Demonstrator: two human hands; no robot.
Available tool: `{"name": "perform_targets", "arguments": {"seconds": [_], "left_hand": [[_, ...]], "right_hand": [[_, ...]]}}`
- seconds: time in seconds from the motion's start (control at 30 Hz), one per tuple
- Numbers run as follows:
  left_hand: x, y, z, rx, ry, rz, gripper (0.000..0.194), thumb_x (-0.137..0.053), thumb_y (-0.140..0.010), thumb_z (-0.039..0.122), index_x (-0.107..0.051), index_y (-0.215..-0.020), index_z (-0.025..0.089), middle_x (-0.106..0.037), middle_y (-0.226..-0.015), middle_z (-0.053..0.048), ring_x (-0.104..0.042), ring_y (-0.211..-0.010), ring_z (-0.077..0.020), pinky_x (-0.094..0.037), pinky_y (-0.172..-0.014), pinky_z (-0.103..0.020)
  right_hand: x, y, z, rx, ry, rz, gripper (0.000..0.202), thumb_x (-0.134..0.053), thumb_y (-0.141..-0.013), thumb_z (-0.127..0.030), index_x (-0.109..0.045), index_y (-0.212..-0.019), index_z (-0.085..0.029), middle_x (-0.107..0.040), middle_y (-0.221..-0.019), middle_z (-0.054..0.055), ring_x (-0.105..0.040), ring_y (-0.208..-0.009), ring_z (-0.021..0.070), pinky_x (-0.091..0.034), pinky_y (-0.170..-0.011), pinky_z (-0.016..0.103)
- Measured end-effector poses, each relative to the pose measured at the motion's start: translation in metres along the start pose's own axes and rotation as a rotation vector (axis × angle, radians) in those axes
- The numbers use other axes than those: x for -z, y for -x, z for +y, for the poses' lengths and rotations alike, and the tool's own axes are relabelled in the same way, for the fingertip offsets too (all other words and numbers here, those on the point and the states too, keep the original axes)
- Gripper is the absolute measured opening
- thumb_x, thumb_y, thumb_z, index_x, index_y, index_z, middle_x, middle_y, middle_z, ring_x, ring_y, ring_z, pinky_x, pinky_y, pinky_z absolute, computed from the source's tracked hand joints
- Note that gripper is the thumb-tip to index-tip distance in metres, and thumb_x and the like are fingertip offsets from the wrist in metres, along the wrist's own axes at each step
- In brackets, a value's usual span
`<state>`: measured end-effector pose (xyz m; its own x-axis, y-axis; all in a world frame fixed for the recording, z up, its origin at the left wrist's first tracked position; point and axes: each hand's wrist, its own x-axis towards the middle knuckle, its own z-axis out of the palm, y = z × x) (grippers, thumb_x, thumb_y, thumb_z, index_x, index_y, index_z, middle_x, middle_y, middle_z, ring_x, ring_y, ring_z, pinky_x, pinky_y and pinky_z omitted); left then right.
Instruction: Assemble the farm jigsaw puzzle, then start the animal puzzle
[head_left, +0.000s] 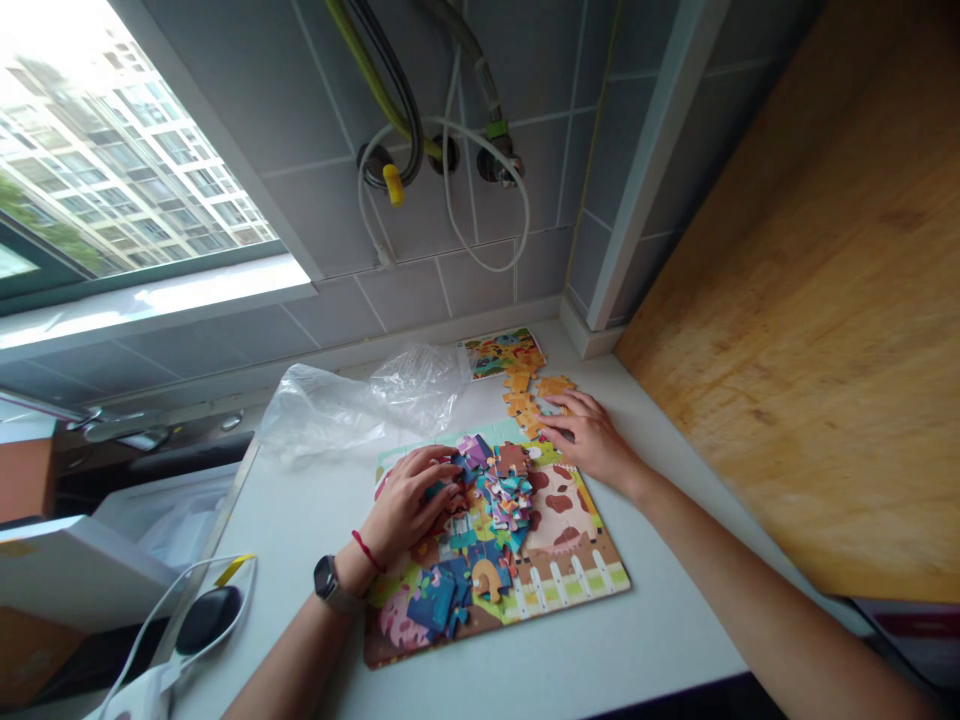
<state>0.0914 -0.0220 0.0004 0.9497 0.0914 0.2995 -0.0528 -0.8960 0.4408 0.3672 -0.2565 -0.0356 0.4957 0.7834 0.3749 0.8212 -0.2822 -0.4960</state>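
A farm-picture puzzle board (559, 510) lies on the white counter with a heap of loose jigsaw pieces (510, 490) on it. My left hand (412, 495) rests over the left part of the heap, its fingers apart and curved onto the pieces. What lies under its palm is hidden. At the board's far right corner, my right hand (589, 435) reaches beside a group of orange jigsaw pieces (519, 400). Its fingers are apart, with the tips touching or just over the nearest orange pieces. Blue pieces (435, 598) lie on the board's near left part.
Behind the board are a crumpled clear plastic bag (322, 410) and a small picture sheet (487, 355) by the wall. A wooden panel (810, 330) bounds the right side. Left are a black oval device (210, 618) with a white cable and a sink faucet (124, 428).
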Motion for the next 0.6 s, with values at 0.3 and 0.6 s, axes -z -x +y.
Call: {"name": "perform_targets", "arguments": {"seconds": [0.3,0.6], "left_hand": [[-0.002,0.0,-0.001,-0.024,-0.014,0.022,0.023,-0.054,-0.11,0.034,-0.073,-0.121,0.027,-0.07,-0.138,-0.009,-0.071,-0.119,-0.0269,-0.058,-0.104,-0.046],[-0.001,0.0,0.0,-0.009,-0.012,0.02,0.023,-0.055,-0.11,0.034,-0.074,-0.121,0.028,-0.071,-0.138,-0.009,-0.071,-0.12,-0.0267,-0.058,-0.105,-0.046]], "right_hand": [[-0.003,-0.001,-0.007,-0.049,0.098,0.077,0.044,-0.082,-0.088,-0.05,-0.082,-0.121,-0.021,-0.072,-0.136,0.016,-0.058,-0.137,0.0409,-0.047,-0.12,0.06],[0.0,-0.004,-0.012,-0.078,-0.123,0.156,0.013,-0.083,-0.084,-0.032,-0.075,-0.092,-0.026,-0.076,-0.123,0.011,-0.064,-0.127,0.0365,-0.049,-0.113,0.058]]}}
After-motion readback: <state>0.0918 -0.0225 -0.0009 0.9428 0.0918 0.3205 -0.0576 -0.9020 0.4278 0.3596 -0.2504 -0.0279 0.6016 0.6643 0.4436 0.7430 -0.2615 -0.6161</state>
